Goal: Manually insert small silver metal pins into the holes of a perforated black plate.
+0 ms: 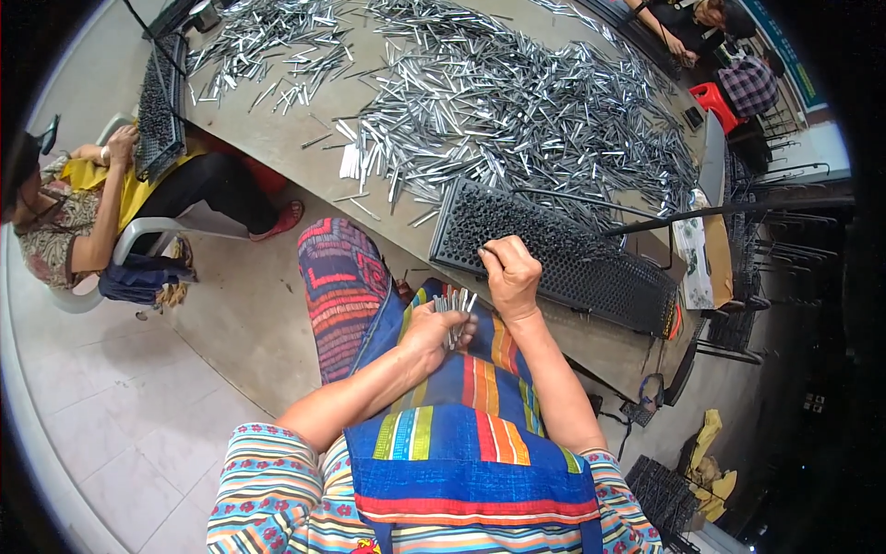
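In my left hand (pixel 434 334), held above my lap, is a bunch of short thin metal pieces (pixel 456 307), silver and dark, standing up between the closed fingers. My right hand (pixel 513 275) is pinched at the near edge of a long black rack (pixel 554 242), its fingertips over the holes. Whatever sits between those fingertips is too small to make out. The rack lies slantwise along the table's near edge, its left part dense with small dark upright tips. Beyond it spreads a large heap of the same kind of thin metal pieces (pixel 517 111).
A second heap of pieces (pixel 277 46) covers the table's far left. At left, a seated person (pixel 78 212) handles another black rack (pixel 161 111). Another person (pixel 688 32) works at the far right. A thin black bar (pixel 729 210) crosses beyond my rack's right end, near cardboard (pixel 718 249).
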A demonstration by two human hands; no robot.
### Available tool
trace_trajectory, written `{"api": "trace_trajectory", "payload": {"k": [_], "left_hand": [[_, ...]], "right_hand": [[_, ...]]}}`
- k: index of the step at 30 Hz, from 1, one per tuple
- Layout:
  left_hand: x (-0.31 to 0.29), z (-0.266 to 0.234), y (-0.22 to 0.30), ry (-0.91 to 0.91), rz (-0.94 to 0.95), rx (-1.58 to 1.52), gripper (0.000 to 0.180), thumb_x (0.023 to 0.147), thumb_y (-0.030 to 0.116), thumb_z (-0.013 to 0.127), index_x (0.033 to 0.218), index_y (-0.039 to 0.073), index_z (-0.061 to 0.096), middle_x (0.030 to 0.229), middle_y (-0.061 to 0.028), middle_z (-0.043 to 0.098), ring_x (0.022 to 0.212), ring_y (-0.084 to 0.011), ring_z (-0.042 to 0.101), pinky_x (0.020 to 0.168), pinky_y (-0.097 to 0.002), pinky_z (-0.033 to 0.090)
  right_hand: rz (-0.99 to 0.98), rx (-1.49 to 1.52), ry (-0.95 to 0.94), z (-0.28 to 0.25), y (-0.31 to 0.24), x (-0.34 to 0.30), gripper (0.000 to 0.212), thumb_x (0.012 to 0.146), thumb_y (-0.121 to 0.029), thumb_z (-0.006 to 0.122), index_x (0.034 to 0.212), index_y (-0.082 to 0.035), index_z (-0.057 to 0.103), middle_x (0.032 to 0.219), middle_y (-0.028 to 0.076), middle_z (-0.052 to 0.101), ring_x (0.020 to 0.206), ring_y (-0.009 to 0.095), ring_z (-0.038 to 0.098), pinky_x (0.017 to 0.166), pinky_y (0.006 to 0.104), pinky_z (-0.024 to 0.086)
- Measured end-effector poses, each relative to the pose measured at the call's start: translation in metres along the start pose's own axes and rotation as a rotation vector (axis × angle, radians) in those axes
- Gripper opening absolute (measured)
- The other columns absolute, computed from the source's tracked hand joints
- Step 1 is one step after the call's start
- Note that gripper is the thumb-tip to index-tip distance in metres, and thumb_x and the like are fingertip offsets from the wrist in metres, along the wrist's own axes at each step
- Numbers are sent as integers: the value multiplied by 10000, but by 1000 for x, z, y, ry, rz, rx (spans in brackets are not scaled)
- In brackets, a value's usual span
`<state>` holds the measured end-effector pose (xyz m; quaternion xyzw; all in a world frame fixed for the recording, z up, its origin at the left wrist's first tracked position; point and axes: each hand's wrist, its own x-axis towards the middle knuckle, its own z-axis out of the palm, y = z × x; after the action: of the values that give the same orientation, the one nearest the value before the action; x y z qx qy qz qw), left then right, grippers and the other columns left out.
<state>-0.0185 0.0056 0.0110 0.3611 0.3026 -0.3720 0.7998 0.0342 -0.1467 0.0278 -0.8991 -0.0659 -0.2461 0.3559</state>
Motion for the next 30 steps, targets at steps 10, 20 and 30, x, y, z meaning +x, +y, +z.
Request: {"api": "trace_trajectory", "payload": {"k": [10,20,30], "left_hand": [[6,-3,3,10,-4,-24,163,826,-38,593,970,31,559,818,-110,674,668,-191,652,542,-296,528],[12,-5,6,2,-3,-51,185,808,-61,617,966,8,552,815,-144,663,628,-202,634,515,-313,527],[4,7,18,-123,19,-23,191,808,-32,646,991,1,601,856,-129,679,708,-209,670,576,-312,563]], "right_hand": [[7,22,-3,0,2,-1,100,735,22,693,813,-7,638,764,124,610,651,292,625,564,354,490],[68,74,-37,1,-1,-10,109,738,43,667,836,3,641,797,132,615,685,292,632,597,349,501],[728,547,-341,-19,-6,-32,125,766,-38,710,857,37,667,666,-2,618,580,53,539,499,230,416]]}}
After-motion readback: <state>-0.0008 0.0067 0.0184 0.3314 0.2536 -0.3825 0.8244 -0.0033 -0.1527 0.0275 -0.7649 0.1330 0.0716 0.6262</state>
